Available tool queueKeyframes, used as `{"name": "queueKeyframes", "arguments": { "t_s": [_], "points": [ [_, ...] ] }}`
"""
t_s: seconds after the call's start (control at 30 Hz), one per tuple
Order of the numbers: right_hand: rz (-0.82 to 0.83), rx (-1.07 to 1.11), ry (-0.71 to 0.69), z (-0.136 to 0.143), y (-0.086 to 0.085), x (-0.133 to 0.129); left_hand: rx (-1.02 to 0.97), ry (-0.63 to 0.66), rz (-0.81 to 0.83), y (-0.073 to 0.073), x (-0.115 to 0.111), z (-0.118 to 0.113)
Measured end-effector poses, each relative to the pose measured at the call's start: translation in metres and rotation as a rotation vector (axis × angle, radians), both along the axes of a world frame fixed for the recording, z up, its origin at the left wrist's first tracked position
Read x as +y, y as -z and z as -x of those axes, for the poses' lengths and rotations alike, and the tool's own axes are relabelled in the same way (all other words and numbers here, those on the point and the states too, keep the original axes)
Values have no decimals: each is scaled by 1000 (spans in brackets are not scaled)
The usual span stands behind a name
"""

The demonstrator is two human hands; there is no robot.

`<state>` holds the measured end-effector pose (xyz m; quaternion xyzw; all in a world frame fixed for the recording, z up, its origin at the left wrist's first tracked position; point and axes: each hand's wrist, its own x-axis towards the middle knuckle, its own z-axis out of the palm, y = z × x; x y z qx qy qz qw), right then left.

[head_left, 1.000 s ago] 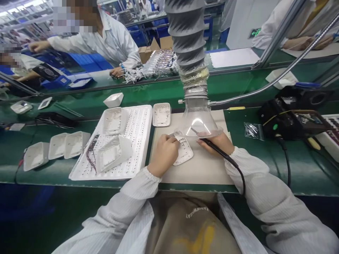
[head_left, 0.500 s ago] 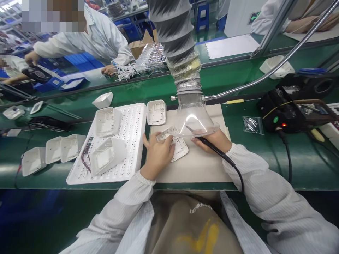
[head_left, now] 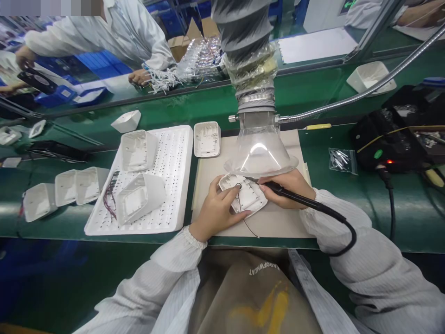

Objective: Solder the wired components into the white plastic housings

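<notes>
My left hand (head_left: 220, 206) holds the left side of a white plastic housing (head_left: 255, 197) that lies on the beige mat (head_left: 215, 166). A small round black-rimmed part sits by its fingertips, and a thin dark wire (head_left: 251, 227) runs over the housing's front edge onto the mat. In my right hand (head_left: 290, 189) is a black soldering iron (head_left: 301, 199), gripped like a pen, its tip pointing left over the housing's back edge. Just above hangs a clear fume hood (head_left: 260, 150), whose rim is close to both the iron and the housing.
White housings (head_left: 139, 150) stand on a white perforated tray (head_left: 174, 185) at the left, with more beyond it. Another housing (head_left: 207, 139) is at the mat's back edge. At the right are a bag of metal parts (head_left: 342, 160) and a black soldering station (head_left: 385, 144). A person's hand (head_left: 141, 77) works across the bench.
The housing now shows more of its inside, and the round part and wire have come into view. My left hand has closed in on it. The iron's tip is nearer the housing. The view has shifted.
</notes>
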<state>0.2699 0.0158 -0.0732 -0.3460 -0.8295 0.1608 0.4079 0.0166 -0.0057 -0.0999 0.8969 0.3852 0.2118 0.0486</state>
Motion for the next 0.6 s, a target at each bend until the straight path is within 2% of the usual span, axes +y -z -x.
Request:
{"name": "queueKeyframes", "arguments": {
  "t_s": [0.13, 0.33, 0.6],
  "points": [
    [122, -45, -95, 2, -1, -1, -60, -32, 16, 5, -4, -2],
    [176, -66, -182, 4, 0, -4, -93, -35, -49, 8, -1, -3],
    [120, -240, -194, 6, -2, -8, -105, -5, -90, 8, -1, -8]
  ]
}}
